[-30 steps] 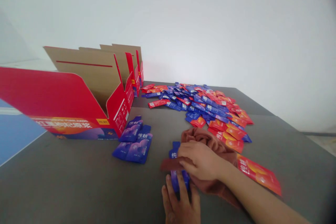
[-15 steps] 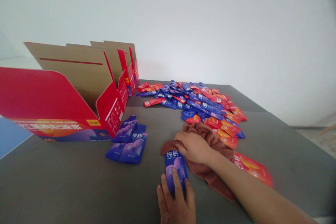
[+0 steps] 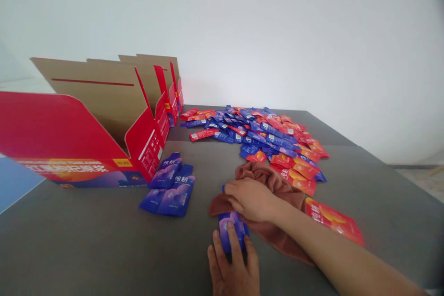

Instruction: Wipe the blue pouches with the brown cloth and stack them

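Note:
A blue pouch (image 3: 227,233) with purple fruit print lies flat on the grey table (image 3: 138,249), near the front centre. My left hand (image 3: 234,263) rests on its lower end, fingers spread over the print. Bunched under my right hand (image 3: 253,199) is a brown cloth (image 3: 277,185), and the fingers are closed on it. An edge of the cloth covers the upper part of the pouch. Only a small blue corner shows above my right fingers.
Open red cartons (image 3: 69,125) stand in a row at the left. Beside them lie several blue pouches (image 3: 176,194). A heap of blue and red pouches (image 3: 256,132) spreads across the back. One larger red pouch (image 3: 335,219) lies right of the cloth, partly behind my right forearm.
My right hand has moved slightly down the pouch with the cloth, which now covers the white lettering. My left hand has hardly moved.

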Tool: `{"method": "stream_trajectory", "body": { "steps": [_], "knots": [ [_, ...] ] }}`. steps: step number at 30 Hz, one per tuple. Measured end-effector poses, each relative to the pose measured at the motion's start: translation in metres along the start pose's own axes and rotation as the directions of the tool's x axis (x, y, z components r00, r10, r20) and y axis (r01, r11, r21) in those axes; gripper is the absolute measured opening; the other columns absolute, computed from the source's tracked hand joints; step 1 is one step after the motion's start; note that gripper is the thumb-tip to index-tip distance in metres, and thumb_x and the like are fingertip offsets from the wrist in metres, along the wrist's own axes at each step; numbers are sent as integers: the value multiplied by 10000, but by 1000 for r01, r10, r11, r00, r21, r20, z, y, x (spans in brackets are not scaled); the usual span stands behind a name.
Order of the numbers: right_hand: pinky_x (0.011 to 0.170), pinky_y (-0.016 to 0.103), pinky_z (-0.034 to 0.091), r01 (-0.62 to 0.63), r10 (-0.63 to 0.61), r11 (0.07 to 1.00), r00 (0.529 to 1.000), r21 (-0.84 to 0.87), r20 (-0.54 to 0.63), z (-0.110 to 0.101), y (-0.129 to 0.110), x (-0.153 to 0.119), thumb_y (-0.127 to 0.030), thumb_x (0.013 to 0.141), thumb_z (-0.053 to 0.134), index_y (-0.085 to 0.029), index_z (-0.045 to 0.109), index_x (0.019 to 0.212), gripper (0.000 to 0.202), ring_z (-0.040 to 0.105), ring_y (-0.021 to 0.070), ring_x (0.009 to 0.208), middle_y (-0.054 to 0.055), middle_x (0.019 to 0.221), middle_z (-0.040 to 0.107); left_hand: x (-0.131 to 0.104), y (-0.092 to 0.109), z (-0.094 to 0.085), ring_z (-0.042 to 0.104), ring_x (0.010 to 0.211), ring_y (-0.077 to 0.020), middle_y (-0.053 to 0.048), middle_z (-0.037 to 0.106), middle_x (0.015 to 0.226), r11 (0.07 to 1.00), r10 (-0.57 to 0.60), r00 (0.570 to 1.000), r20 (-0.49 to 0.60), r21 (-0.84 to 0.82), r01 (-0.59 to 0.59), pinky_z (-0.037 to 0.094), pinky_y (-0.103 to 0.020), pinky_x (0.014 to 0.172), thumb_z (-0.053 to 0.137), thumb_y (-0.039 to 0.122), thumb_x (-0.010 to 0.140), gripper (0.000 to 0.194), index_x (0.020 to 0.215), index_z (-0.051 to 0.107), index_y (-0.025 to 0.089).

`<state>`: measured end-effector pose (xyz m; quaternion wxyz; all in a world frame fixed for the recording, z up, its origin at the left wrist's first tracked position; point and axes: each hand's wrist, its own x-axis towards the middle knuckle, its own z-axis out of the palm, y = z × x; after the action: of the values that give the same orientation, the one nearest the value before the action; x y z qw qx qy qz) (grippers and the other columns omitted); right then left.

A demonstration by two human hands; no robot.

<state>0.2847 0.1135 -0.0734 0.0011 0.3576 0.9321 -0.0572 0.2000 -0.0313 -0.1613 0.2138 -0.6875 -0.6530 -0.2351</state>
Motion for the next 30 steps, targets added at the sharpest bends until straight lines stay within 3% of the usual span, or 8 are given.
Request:
{"method": "stream_trajectory", "body": {
  "steps": [2, 5, 9, 13, 18, 23, 26, 30],
  "knots": [
    [712, 298, 338, -79, 79, 997, 996, -17, -31, 0, 8, 3, -241, 908, 425, -182, 553, 922, 142, 578, 190, 844, 59, 907, 634, 1, 0, -1, 601, 1026, -406, -82, 671, 1120, 1000, 1, 1000, 14, -3, -1, 546, -519, 779, 722, 158, 655, 330, 951, 678, 298],
    [710, 295, 329, -73, 75, 997, 991, 25, -113, 0, 10, -2, -223, 887, 442, -180, 547, 864, 116, 562, 181, 819, 47, 859, 622, 1, 0, -1, 603, 1018, -411, -89, 667, 1128, 1000, 6, 1000, 8, -11, -6, 546, -518, 776, 746, 178, 642, 345, 960, 673, 294],
    [693, 289, 321, 117, -89, 984, 976, 137, -199, 0, -3, -20, -180, 819, 468, -180, 536, 816, 68, 522, 162, 755, 27, 787, 593, -1, 2, 2, 616, 993, -404, -80, 677, 1097, 1000, -7, 1000, -30, -20, 6, 551, -509, 769, 760, 239, 640, 308, 930, 670, 288],
    [678, 289, 318, 273, -267, 954, 962, 127, -62, 1, -16, -24, -191, 792, 481, -191, 542, 776, 63, 516, 162, 738, 17, 763, 587, -3, 3, 4, 651, 910, -378, -52, 700, 997, 1000, -26, 999, -42, -17, 26, 552, -517, 767, 757, 253, 637, 269, 887, 662, 285],
    [700, 290, 325, 127, -125, 991, 992, 44, -34, 2, -4, -9, -206, 862, 446, -189, 562, 891, 121, 546, 170, 802, 32, 857, 616, -4, 2, 6, 610, 1007, -405, -70, 671, 1114, 1000, -16, 999, -52, -19, 15, 555, -500, 761, 736, 206, 661, 323, 954, 635, 295],
    [705, 290, 320, -18, 18, 1000, 998, 10, -53, 2, 16, -2, -217, 889, 437, -184, 558, 851, 131, 553, 174, 814, 37, 853, 619, -3, 2, 5, 604, 1014, -415, -89, 663, 1130, 1000, -9, 999, -40, -24, 8, 548, -514, 765, 741, 207, 659, 322, 953, 629, 281],
    [704, 292, 320, -1, 6, 999, 995, 49, -102, 0, 14, -10, -200, 867, 456, -179, 547, 805, 111, 539, 169, 783, 31, 811, 604, -3, 3, 5, 605, 1017, -407, -82, 661, 1134, 1000, -20, 998, -57, -23, 18, 548, -504, 771, 747, 196, 647, 343, 960, 632, 275],
    [701, 282, 325, 179, -166, 973, 982, 148, -94, -1, -4, -25, -189, 836, 477, -182, 534, 800, 68, 523, 163, 764, 21, 792, 594, -4, 5, 6, 628, 967, -395, -59, 683, 1062, 998, -39, 997, -62, -44, 36, 548, -513, 773, 770, 242, 621, 324, 918, 646, 278]
  ]
}}
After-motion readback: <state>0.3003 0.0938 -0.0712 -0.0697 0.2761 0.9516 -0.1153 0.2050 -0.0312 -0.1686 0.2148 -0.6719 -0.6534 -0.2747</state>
